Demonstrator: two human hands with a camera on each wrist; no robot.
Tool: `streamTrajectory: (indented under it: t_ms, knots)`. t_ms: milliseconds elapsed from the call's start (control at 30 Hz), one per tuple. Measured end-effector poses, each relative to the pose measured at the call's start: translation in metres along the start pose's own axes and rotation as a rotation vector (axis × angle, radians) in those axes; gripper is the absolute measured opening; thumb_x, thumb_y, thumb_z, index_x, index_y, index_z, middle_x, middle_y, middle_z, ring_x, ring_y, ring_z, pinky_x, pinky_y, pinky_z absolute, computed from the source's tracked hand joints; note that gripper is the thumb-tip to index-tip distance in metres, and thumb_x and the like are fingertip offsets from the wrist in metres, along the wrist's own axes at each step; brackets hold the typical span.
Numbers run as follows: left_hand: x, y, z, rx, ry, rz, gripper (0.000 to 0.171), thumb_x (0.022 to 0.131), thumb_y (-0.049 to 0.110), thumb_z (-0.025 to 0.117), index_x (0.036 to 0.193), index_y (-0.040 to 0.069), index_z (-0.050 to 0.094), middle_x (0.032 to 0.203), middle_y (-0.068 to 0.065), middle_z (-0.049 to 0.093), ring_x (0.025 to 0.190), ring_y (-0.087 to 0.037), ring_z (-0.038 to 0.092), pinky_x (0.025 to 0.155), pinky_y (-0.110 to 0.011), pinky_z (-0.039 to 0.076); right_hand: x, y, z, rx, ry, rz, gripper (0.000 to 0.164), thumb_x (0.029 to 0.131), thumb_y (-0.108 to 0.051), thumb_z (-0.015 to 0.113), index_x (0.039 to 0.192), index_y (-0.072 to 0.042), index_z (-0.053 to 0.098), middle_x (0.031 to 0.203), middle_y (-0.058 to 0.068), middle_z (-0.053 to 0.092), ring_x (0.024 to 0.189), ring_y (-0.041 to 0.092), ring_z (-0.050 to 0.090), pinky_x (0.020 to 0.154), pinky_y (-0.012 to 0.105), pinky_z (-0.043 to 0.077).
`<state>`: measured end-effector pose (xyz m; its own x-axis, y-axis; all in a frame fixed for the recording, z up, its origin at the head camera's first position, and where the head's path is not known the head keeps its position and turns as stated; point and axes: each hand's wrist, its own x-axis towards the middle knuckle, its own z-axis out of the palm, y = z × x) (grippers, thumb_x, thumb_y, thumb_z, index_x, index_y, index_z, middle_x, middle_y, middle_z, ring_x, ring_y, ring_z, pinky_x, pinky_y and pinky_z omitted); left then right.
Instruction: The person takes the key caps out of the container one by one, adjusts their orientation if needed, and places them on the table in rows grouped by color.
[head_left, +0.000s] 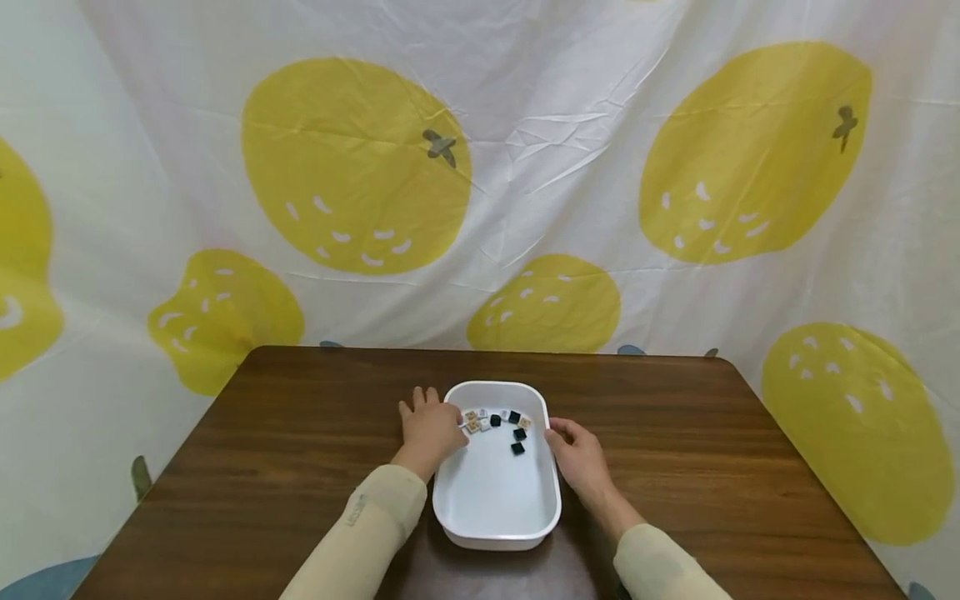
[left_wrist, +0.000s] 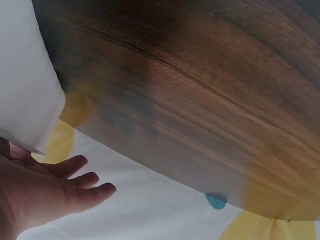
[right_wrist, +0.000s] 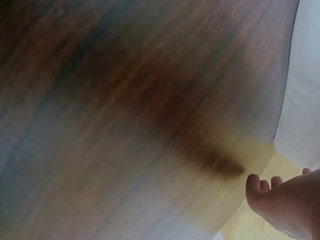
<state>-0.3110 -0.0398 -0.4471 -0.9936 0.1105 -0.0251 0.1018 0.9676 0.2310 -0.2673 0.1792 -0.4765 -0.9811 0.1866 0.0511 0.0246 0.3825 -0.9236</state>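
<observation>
A white tray (head_left: 498, 500) stands on the table, with several small square pieces (head_left: 518, 448) in black, white and light brown toward its far end. My left hand (head_left: 431, 429) reaches over the tray's left rim. Its thumb and index finger pinch what looks like a small white piece (head_left: 462, 424) beside the others, while the other fingers spread outside the rim. On the opposite side my right hand (head_left: 581, 457) holds the right rim with thumb and fingertips. Both wrist views show the hands only partly, the left hand (left_wrist: 55, 192) and right hand (right_wrist: 287, 200) beside the tray's outer wall.
The brown wooden table (head_left: 712, 483) extends to both sides of the tray. Behind it hangs a white cloth (head_left: 540, 167) printed with large yellow fruit, close to the table's far edge.
</observation>
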Motion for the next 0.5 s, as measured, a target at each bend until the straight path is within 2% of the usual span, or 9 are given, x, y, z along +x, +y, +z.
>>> streamTrajectory:
  t_ms: [167, 400, 500]
  knots:
    - [0.0007, 0.0037, 0.0011, 0.068, -0.015, -0.011, 0.026, 0.082, 0.025, 0.076, 0.105, 0.012, 0.077, 0.148, -0.029, 0.039, 0.142, -0.049, 0.024, 0.111, -0.067, 0.02, -0.0007, -0.0001, 0.0013, 0.003, 0.0, 0.003, 0.03, 0.097, -0.012, 0.059, 0.122, 0.004, 0.065, 0.119, 0.021, 0.065, 0.108, 0.031, 0.058, 0.095, 0.042, 0.044]
    - [0.0022, 0.006, 0.0052, 0.126, 0.018, 0.041, 0.023, 0.082, 0.023, 0.075, 0.103, 0.013, 0.078, 0.143, -0.028, 0.045, 0.14, -0.049, 0.029, 0.11, -0.067, 0.023, 0.0004, 0.0007, 0.0012, 0.003, 0.004, 0.006, 0.03, 0.098, -0.012, 0.059, 0.122, 0.005, 0.065, 0.12, 0.022, 0.065, 0.109, 0.032, 0.058, 0.095, 0.043, 0.045]
    - [0.0038, 0.0065, 0.0069, 0.135, 0.013, 0.038, 0.024, 0.084, 0.021, 0.075, 0.105, 0.011, 0.077, 0.143, -0.028, 0.045, 0.14, -0.049, 0.028, 0.11, -0.067, 0.023, -0.0001, 0.0011, 0.0007, 0.003, 0.001, 0.013, 0.031, 0.098, -0.013, 0.059, 0.123, 0.004, 0.065, 0.121, 0.021, 0.065, 0.11, 0.032, 0.058, 0.095, 0.043, 0.045]
